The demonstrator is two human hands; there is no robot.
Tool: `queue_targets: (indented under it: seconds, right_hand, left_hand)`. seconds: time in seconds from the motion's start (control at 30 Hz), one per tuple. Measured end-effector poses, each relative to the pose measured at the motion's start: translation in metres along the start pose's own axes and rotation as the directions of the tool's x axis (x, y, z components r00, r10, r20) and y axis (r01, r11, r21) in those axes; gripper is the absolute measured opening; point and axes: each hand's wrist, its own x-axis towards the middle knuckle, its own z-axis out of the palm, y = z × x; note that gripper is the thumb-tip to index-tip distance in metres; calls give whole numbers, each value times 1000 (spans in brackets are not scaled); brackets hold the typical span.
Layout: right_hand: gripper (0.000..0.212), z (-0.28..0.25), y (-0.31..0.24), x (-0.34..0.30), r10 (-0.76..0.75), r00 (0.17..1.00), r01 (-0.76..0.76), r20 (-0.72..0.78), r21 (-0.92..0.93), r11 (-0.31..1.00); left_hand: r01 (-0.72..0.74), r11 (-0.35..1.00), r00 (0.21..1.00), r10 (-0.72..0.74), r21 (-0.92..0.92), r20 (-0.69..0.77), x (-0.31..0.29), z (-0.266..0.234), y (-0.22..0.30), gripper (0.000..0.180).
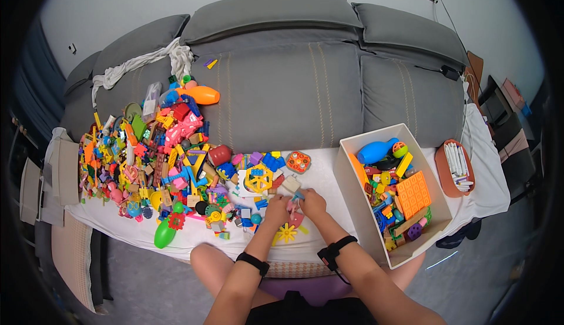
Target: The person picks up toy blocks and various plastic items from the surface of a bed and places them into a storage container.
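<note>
My left hand (278, 210) and my right hand (313, 204) are close together over the white cloth, fingers closed. Between them is a small pink toy piece (292, 207), pinched by my left fingertips. At my right fingertips a small light-blue toy piece (300, 194) shows; its shape is partly hidden. Just beyond the hands lies a cream block (291, 184). A yellow flower-shaped gear (286, 233) rests below them, near a pink flat piece (297, 220). To the upper left sits a yellow openwork wheel (258, 178) on a white square.
A large mixed toy heap (158, 166) spreads over the left side. On the right stands a white bin (346, 175) with toys inside, beside an orange-brown basket (445, 169) of white packets. A grey sofa (276, 96) backs the cloth. An orange round toy (298, 161) lies near it.
</note>
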Motion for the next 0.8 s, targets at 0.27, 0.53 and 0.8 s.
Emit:
queue_targets:
  seconds: [0.27,0.53,0.8]
  right_hand:
    - [25,22,74,-49,81,992,-10,-101,559,829]
    - [29,-134,4,-88,363,931,-17,-41,988,155]
    - [53,-196,21,-134,491,718,381,-494,869,317]
  left_hand:
    - [120,986,970,-140,-113,-200,-13,22,24,31]
    - [308,358,724,-689,-882,-27,23,6,139,44]
    - [171,248,978,-161,-954,134,20,37,253,55]
